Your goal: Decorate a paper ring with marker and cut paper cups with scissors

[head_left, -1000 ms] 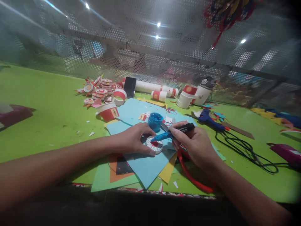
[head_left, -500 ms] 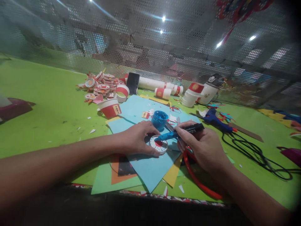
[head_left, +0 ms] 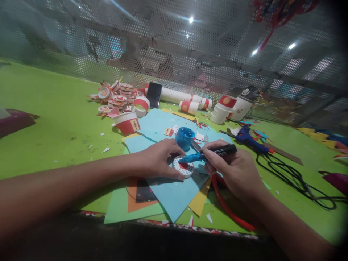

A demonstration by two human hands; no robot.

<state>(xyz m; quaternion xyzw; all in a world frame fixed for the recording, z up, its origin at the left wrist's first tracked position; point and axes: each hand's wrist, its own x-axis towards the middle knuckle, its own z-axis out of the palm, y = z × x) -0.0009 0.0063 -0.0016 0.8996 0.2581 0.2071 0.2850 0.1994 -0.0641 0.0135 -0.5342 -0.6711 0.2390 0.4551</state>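
My left hand grips the left side of a small round white disc with a red centre and blue dots, low over light blue paper. In my right hand is a black marker whose front part is coated in blue. Its blue tip rests at the disc's upper left face, as far as can be seen. Just behind the disc stands an open jar of blue paint. Red handles lie partly hidden under my right hand.
Decorated discs are piled at the back left, near a red and white cup and a dark phone. A blue glue gun with a coiled black cable lies right. Behind are more cups and a mesh screen.
The marker tip has shifted very slightly left over the disc. Both hands keep their grips, and the camera view has moved a little.
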